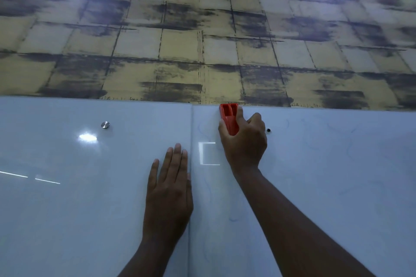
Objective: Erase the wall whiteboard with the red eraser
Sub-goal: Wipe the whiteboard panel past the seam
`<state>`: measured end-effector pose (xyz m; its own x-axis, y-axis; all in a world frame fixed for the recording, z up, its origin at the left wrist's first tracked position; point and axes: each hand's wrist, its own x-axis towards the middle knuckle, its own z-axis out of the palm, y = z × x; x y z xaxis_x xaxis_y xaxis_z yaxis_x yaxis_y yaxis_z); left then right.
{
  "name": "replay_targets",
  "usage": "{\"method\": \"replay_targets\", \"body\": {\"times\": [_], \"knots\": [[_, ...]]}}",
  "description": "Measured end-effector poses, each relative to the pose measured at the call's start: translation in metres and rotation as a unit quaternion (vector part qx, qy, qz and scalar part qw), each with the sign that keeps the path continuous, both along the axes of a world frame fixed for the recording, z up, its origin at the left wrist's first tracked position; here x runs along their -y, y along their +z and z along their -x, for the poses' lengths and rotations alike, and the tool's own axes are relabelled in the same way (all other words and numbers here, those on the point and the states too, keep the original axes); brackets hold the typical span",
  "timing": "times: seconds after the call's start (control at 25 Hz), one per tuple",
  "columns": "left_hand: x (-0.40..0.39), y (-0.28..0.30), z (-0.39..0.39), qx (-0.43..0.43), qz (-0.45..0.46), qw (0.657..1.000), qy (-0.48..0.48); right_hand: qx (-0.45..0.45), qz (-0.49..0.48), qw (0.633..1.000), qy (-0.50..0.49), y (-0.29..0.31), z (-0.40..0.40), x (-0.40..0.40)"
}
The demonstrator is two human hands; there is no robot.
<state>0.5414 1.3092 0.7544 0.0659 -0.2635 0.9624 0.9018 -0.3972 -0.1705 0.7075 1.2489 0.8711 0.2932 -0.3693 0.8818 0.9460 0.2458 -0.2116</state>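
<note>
Far left of the whiteboard (pixel 67 209) there's just glare: a couple of bright streaks low down and a white light blob higher up, with a round metal standoff (pixel 105 124) mounting the panel just above and right of that blob. No readable writing anywhere, only faint bluish squiggles left on the right-hand panel, too washed out to make into letters.

Moving toward the middle, the left hand (pixel 168 189) lies flat against the board, fingers straight and close together pointing up, holding nothing, its thumb side right along the vertical seam between the two panels. Forearm comes up from the bottom edge.

Right of the seam, the right hand (pixel 244 139) has its fingers curled around the red eraser (pixel 229 117), thumb on the left side. The eraser sits pressed on the board at the very top edge, its end touching the line where the patchy yellow-and-grey wallpaper (pixel 202 29) starts. A small dark fixing (pixel 268 130) peeks out just beside the knuckles. The right arm stretches diagonally from the lower right.
</note>
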Motion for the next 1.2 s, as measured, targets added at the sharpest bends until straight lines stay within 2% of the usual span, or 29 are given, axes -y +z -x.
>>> {"method": "replay_targets", "body": {"times": [0.24,0.32,0.48,0.68,0.88,1.0,1.2], "knots": [[-0.007,0.001,-0.001,-0.003,-0.001,1.000,0.006,0.063,-0.006,0.998,0.027,-0.003,0.063,-0.012],[-0.006,0.000,0.000,-0.003,0.005,1.000,-0.005,0.077,0.008,0.997,0.024,-0.008,0.059,-0.010],[-0.002,-0.001,-0.001,0.000,0.002,1.000,-0.023,0.133,0.047,0.989,-0.050,-0.016,0.012,-0.001],[-0.002,-0.002,-0.003,0.010,0.002,1.000,-0.027,-0.022,0.033,0.999,-0.002,-0.032,-0.035,0.012],[-0.002,-0.005,-0.004,0.013,0.008,0.999,-0.036,-0.070,0.023,0.997,0.018,-0.053,-0.019,0.006],[-0.001,-0.005,-0.003,0.010,0.014,1.000,-0.025,0.026,0.051,0.998,-0.021,-0.060,0.000,0.000],[0.001,-0.007,-0.002,0.010,0.017,1.000,-0.006,0.185,0.083,0.978,-0.052,-0.070,0.006,0.003]]}}
